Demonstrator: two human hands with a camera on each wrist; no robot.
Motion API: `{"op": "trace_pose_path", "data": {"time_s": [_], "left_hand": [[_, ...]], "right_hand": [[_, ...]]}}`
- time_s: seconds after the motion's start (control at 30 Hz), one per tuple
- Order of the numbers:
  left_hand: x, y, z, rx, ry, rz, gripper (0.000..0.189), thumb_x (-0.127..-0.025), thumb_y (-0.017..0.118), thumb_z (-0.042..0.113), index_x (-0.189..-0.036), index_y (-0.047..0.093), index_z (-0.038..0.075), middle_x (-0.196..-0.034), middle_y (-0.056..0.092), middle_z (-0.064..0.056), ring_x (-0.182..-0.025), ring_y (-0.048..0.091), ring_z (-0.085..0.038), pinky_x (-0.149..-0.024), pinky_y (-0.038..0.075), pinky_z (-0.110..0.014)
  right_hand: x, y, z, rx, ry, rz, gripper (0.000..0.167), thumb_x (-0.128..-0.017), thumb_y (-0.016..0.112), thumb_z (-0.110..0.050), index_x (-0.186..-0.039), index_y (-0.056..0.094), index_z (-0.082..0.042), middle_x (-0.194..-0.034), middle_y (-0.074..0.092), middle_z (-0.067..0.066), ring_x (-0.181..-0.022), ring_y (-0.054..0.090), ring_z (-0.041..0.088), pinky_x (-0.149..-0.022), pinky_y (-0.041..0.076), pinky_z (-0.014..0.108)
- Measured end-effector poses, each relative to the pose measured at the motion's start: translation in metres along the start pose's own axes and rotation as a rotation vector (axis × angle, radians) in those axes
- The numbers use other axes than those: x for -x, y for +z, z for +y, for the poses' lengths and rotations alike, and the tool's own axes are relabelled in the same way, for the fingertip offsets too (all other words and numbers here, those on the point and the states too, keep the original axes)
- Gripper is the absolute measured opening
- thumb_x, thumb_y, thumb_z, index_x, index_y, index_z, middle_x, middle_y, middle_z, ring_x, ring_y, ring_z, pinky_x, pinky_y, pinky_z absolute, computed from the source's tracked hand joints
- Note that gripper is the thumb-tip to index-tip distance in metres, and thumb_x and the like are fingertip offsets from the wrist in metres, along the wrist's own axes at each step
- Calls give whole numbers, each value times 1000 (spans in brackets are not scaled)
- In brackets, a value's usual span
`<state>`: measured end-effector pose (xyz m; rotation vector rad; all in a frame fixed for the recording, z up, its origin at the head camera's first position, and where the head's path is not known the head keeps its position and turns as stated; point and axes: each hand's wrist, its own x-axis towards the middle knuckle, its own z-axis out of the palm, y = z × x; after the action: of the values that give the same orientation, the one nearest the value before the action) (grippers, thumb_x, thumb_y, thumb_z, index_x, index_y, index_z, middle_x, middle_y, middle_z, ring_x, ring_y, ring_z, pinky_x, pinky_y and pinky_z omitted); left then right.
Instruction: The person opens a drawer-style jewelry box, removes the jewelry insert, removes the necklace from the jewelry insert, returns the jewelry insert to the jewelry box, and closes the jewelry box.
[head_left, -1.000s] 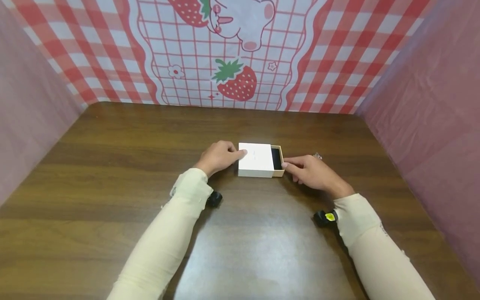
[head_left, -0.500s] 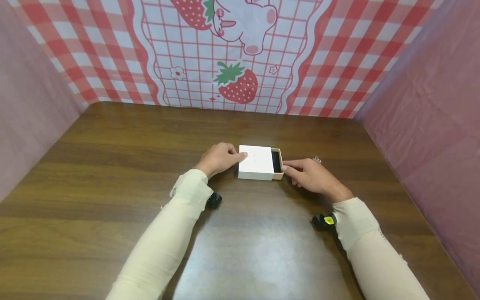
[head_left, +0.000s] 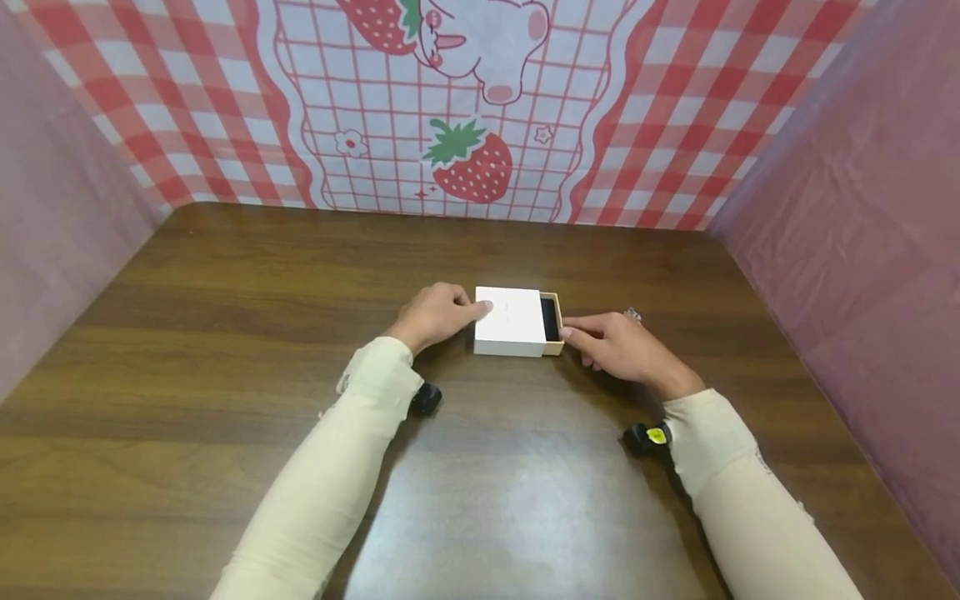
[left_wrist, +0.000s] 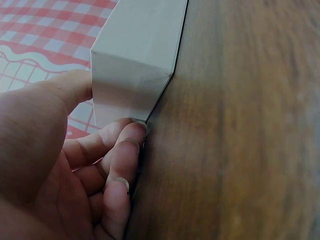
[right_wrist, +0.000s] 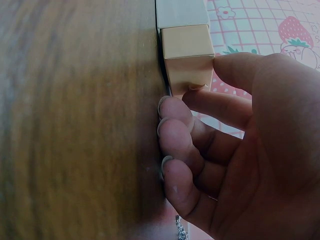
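A white sleeve (head_left: 508, 322) of a flat slide-out box lies on the table, with its tan drawer (right_wrist: 189, 45) sticking out a little on the right. Black shows inside the drawer in the head view. My left hand (head_left: 437, 315) grips the sleeve's left end, thumb on the top face and fingertips low against the end wall, close to the tabletop. At the opposite end, my right hand (head_left: 617, 343) pinches the drawer, its thumb at the upper edge and its index finger at the lower edge of the end face. The other right fingers curl beside the wood.
The brown wooden table (head_left: 225, 433) stretches out on all sides. A red-and-white strawberry cloth (head_left: 472, 167) hangs behind it, with a pink cloth (head_left: 840, 217) along the right. A small silvery thing (head_left: 633, 314) shows just behind my right hand.
The drawer sticks out slightly less from the sleeve than a second ago, and my right hand has shifted a little left with it. My left hand keeps its hold.
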<state>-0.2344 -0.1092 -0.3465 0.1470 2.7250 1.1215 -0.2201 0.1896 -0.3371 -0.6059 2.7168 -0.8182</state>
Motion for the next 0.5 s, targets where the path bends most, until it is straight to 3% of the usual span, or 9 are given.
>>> {"op": "trace_pose_path", "data": {"time_s": [0.5], "left_hand": [[-1,0,1,-16,-1,4,47,-94,60,59,-85,64,13,-85,61,-6,-77,52,-21,-68,41,-37]], "right_hand": [[-1,-2,-1,-6,15,-24,50,-102,56,-44,-141,59,-12,-73,61,4,-68,56,20,-57,44,35]]}}
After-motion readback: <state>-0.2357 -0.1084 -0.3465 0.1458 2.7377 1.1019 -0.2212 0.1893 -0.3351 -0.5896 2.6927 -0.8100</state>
